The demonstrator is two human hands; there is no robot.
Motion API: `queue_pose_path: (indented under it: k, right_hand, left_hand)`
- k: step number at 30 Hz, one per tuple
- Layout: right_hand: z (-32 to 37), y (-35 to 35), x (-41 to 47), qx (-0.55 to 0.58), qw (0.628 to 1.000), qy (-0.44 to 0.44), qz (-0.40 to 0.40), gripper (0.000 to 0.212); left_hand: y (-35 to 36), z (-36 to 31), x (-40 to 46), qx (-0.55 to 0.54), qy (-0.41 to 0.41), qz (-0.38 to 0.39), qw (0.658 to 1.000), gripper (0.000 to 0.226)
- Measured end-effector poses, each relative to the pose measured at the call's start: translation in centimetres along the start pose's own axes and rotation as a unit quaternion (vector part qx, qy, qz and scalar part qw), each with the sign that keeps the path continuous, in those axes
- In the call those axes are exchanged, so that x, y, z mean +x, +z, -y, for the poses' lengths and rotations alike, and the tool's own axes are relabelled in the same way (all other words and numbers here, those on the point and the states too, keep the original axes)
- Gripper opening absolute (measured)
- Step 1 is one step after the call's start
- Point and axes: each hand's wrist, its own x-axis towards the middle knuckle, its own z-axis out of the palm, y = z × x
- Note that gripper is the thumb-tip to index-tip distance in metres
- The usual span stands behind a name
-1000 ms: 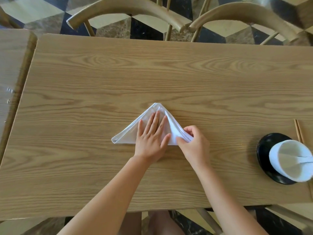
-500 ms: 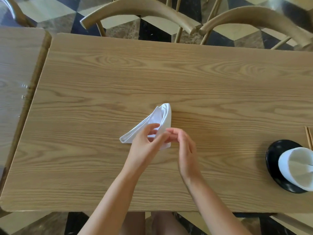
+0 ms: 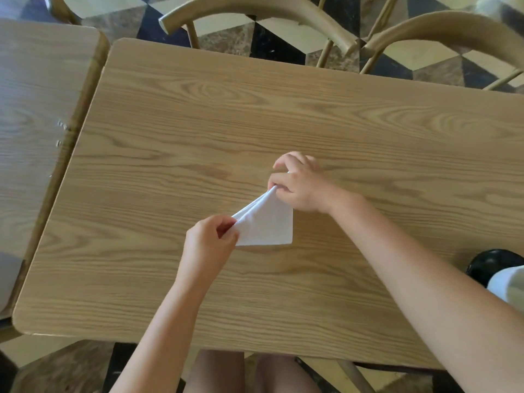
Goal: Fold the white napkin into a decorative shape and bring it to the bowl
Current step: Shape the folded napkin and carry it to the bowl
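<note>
The white napkin lies folded into a small triangle in the middle of the wooden table. My left hand pinches its lower left corner. My right hand pinches its top tip. The cloth is stretched between the two hands. The white bowl is cut off at the right edge, sitting on a black plate, partly behind my right forearm.
A second wooden table stands close on the left with a narrow gap. Two curved wooden chair backs stand beyond the far edge. Patterned floor tiles show behind them. My knees are below the near edge.
The right flap was folded over to the left, leaving a narrower triangle. My right hand went up to the tip and my left hand took the lower left corner. The view shifted left.
</note>
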Motion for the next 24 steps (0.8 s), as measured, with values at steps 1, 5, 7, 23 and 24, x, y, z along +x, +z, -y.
queue_pose_path:
  k: [1, 5, 7, 23, 24]
  right_hand:
    - [-0.4, -0.2, 0.3, 0.009, 0.999, 0.015, 0.034, 0.033]
    - [-1.8, 0.4, 0.1, 0.082, 0.996, 0.026, 0.022, 0.022]
    - [-2.1, 1.5, -0.3, 0.112, 0.993, 0.026, -0.018, 0.032]
    - [-2.5, 5.6, -3.2, 0.072, 0.976, 0.037, -0.204, 0.034]
    - [-2.5, 5.8, -3.1, 0.069, 0.976, 0.039, -0.205, 0.034]
  left_hand:
    - [0.1, 0.4, 0.1, 0.007, 0.006, -0.023, 1.0, 0.015]
    - [1.1, 1.7, 0.8, 0.053, 0.066, -0.12, 0.989, 0.011]
    - [1.7, 2.0, 1.3, 0.077, 0.069, -0.148, 0.984, 0.01]
    - [2.6, 3.1, 5.4, 0.088, 0.191, -0.126, 0.969, 0.01]
    - [2.7, 3.2, 5.5, 0.088, 0.191, -0.13, 0.969, 0.01]
